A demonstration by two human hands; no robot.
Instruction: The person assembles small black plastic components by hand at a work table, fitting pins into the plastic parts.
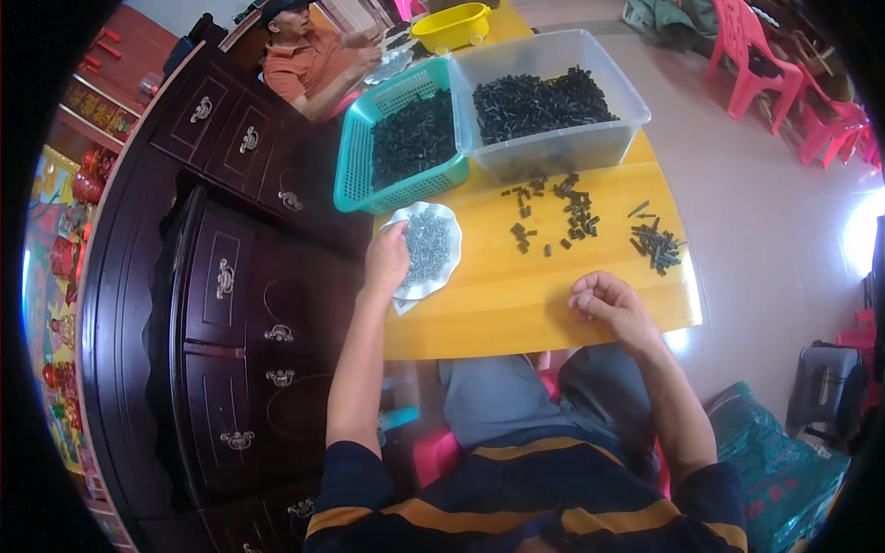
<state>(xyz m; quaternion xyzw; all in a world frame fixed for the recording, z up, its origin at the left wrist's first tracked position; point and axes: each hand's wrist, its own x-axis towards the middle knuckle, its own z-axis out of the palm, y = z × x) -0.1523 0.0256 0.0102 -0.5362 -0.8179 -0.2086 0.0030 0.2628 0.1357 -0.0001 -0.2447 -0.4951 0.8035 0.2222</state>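
Note:
A white plate with a wavy rim (451,224) lies near the table's left edge, filled with many small shiny metal pieces (429,249). My left hand (388,260) is at its left rim, thumb and finger drawn together over the pieces; anything between the fingertips is hidden. My right hand (610,306) hovers over the table's front right part, fingers curled toward the thumb. Whatever it may hold is too small to make out. Beyond it lie short black tube-like pieces (579,214) in a loose scatter, and a pile of longer dark pieces (657,246) to the right.
A green basket (348,175) and a clear plastic bin (636,115), both holding black pieces, stand on the yellow table (498,323). Farther back are a yellow tub (452,28) and a seated person (309,64). A dark wooden cabinet (207,304) borders the left side.

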